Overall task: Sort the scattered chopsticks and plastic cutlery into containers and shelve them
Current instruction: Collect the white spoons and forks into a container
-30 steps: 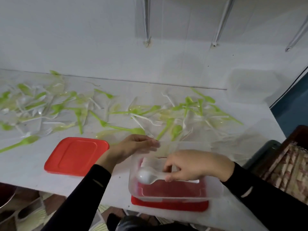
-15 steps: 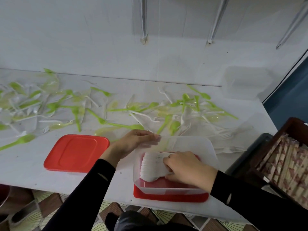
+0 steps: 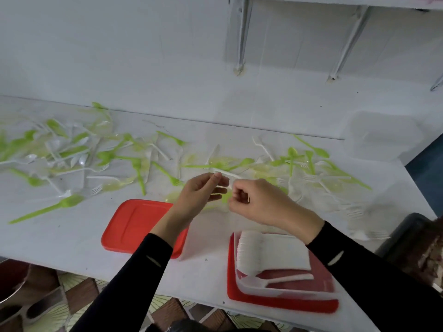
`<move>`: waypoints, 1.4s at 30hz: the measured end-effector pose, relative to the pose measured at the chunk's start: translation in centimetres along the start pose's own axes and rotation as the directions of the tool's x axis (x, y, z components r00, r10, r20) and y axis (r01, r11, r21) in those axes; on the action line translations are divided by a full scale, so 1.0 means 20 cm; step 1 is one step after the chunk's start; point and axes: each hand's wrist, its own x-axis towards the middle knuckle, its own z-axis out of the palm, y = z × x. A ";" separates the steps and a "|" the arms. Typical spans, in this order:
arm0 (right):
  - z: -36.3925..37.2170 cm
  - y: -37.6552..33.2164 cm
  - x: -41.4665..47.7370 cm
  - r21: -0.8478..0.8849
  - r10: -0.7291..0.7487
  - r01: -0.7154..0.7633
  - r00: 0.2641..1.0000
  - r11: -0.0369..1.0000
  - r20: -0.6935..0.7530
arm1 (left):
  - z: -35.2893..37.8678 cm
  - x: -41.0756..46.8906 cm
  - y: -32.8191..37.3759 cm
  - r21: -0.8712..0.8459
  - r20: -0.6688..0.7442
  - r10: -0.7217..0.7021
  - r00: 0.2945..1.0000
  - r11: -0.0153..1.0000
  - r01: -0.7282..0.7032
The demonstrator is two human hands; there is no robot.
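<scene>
Green and white plastic cutlery (image 3: 134,161) lies scattered across the white table (image 3: 60,238). A clear container (image 3: 242,282) at the front right stands on a red lid (image 3: 282,306) and holds a stack of white spoons (image 3: 271,254). Above the table's middle, my left hand (image 3: 199,195) pinches a thin white cutlery piece (image 3: 224,187) at its fingertips. My right hand (image 3: 261,203) is close beside it with fingers curled at the piece's other end. Both hands are behind the container, apart from it.
A second red lid (image 3: 134,226) lies flat at front centre. An empty clear container (image 3: 383,133) stands at the back right by the wall. A dark crate (image 3: 417,238) with wrapped chopsticks sits off the right edge. Shelf brackets (image 3: 238,44) hang on the wall above.
My right hand has come out of the container, leaving the white spoons stacked inside. My left hand let go of the container's rim. Both hands now meet over the scattered cutlery.
</scene>
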 end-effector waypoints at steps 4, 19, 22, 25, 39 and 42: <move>0.14 -0.23 0.25 0.032 -0.074 0.074 0.997 0.997 0.025 | -0.34 0.00 0.05 0.023 -0.074 0.036 0.997 0.999 -0.034; 1.04 -1.05 1.10 0.010 -0.035 0.034 0.958 0.999 0.283 | -1.95 -0.30 -0.04 0.130 -0.415 -0.105 0.904 0.976 0.173; 1.16 -1.15 1.17 0.018 -0.012 0.007 0.961 1.000 0.277 | -2.12 -0.33 -0.09 0.149 -0.435 -0.140 0.889 0.963 0.224; 1.25 -1.22 1.26 0.034 -0.028 0.022 0.978 0.999 0.208 | -2.21 -0.34 -0.14 0.184 -0.443 -0.160 0.882 0.947 0.264; 1.51 -1.38 1.93 -0.149 0.191 -0.180 0.980 0.972 0.059 | -2.37 -0.07 -0.16 0.330 -0.376 -0.143 0.915 0.903 0.276; 1.55 -1.39 1.97 -0.193 0.254 -0.247 0.967 0.950 0.012 | -2.43 -0.02 -0.15 0.415 -0.426 -0.067 0.902 0.872 0.261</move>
